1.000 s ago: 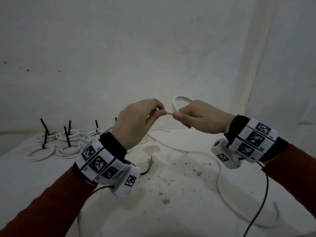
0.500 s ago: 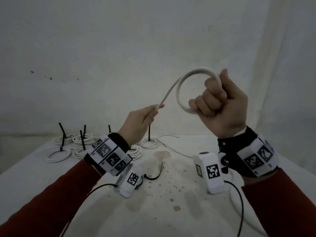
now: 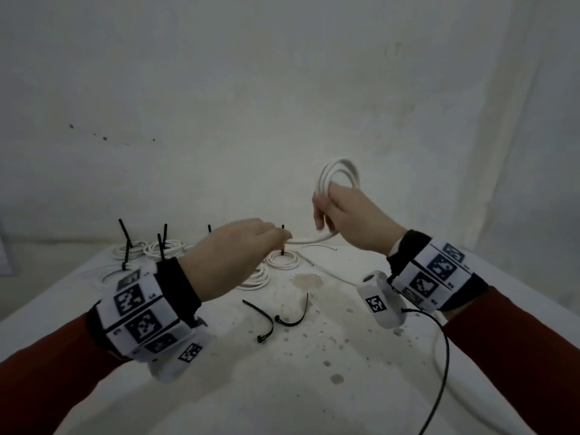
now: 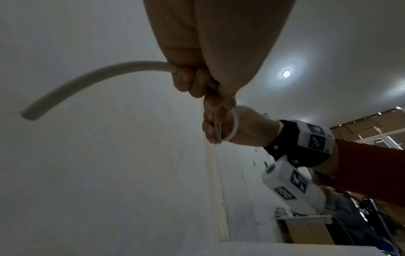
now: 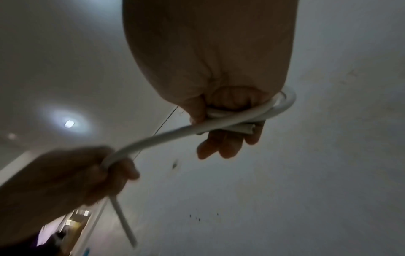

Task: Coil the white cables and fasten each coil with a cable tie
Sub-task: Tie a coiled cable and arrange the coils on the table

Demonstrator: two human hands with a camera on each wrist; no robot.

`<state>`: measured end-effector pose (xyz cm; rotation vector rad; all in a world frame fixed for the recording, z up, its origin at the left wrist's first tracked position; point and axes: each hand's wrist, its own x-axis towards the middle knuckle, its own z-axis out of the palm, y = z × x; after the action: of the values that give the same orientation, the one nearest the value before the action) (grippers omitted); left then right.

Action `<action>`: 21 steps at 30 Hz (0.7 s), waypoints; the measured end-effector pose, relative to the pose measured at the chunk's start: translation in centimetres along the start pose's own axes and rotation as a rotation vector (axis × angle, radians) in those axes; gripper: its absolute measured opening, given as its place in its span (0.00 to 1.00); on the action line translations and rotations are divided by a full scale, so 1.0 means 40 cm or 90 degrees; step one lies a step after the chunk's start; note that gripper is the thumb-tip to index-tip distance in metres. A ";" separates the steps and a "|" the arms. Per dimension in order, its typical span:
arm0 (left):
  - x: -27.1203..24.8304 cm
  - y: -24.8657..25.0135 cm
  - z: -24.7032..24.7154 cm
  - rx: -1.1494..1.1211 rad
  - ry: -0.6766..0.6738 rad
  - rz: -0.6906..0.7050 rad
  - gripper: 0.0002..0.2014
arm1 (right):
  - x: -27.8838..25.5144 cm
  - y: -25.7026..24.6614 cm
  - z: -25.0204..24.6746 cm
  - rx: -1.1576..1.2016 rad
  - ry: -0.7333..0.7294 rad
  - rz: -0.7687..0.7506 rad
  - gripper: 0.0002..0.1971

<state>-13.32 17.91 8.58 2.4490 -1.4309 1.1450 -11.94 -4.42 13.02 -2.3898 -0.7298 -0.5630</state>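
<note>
Head view: right hand [image 3: 351, 221] grips a white cable [image 3: 339, 175] wound in about three loops above the surface [image 3: 314, 387]; left hand [image 3: 238, 246] pinches its tail; two loose cable ties [image 3: 284, 317] lie below. Left wrist view: fingers [image 4: 188, 81] curled round the cable [image 4: 87, 78]. Right wrist view: fingers [image 5: 221, 145] hold the coil [image 5: 274, 107].

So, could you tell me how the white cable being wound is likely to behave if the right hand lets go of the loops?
The white cable looks springy: its loops stand as open rings above the right hand, so they would probably loosen without that grip. It seems fairly stiff, arcing smoothly to the left hand rather than drooping. It is probably light, since fingers alone hold it.
</note>
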 end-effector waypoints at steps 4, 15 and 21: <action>0.011 -0.032 -0.059 -0.004 0.049 -0.014 0.16 | -0.018 -0.021 0.032 0.024 -0.160 0.044 0.22; 0.010 -0.033 -0.007 -0.377 0.203 -0.266 0.12 | -0.015 -0.107 0.076 0.460 -0.189 0.030 0.37; 0.013 -0.007 0.033 -0.766 0.287 -0.374 0.15 | -0.003 -0.128 0.108 0.538 0.068 0.086 0.38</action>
<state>-12.21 17.16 8.06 1.4291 -0.7605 0.4075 -14.18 1.76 11.76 -1.5916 -0.5918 -0.2434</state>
